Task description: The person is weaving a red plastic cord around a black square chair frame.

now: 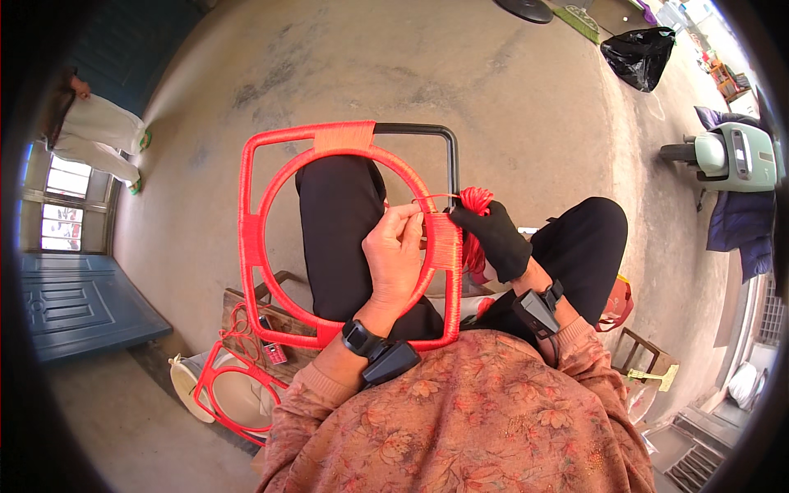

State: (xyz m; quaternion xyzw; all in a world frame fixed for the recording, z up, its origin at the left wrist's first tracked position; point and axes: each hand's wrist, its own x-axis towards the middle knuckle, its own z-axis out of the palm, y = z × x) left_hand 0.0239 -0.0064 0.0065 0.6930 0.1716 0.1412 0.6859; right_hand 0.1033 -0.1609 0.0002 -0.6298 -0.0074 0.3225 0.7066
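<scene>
A square frame [246, 181] with a round ring [275, 185] inside it rests across my lap. Red cord wraps most of it, while the upper right corner shows bare black tube [453, 160]. My left hand [394, 255], bare, pinches the red cord at the ring's right side, next to the wrapped band [446, 238] joining ring and frame. In a black glove, my right hand [500, 241] closes on a hank of red cord [474, 200] just outside the frame's right bar. A strand of cord stretches between both hands. The right fingertips are partly hidden.
At lower left, a smaller red frame [215, 386] leans by a wooden stool [238, 308] with loose red cord. A person in light trousers [99, 131] stands at far left, near a blue door [82, 300]. A black bag [639, 57] and pale green scooter [735, 156] stand right.
</scene>
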